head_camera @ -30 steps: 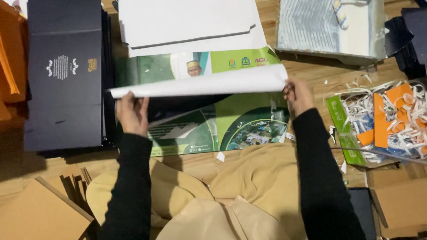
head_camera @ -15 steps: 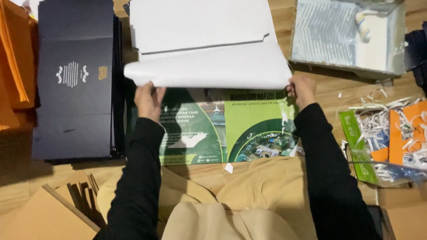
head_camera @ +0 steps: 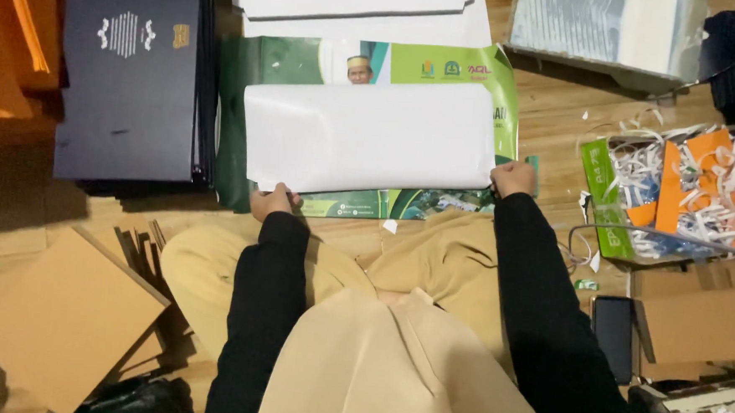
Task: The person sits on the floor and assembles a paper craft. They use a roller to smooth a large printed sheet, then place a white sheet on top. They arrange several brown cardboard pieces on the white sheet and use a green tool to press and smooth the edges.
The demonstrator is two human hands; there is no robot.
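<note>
Wooden flooring spreads under us, strewn with a dark box stack (head_camera: 135, 77), brown cardboard (head_camera: 64, 316) and a tray of paper shreds (head_camera: 687, 190). Straight ahead, a white folded sheet (head_camera: 371, 135) lies on a green printed poster (head_camera: 375, 64), its long axis running left to right. Our left hand (head_camera: 271, 201) pinches its near-left corner and our right hand (head_camera: 513, 178) its near-right corner, both equally close. Half a second earlier we held the sheet raised and farther away; now it lies flat.
</note>
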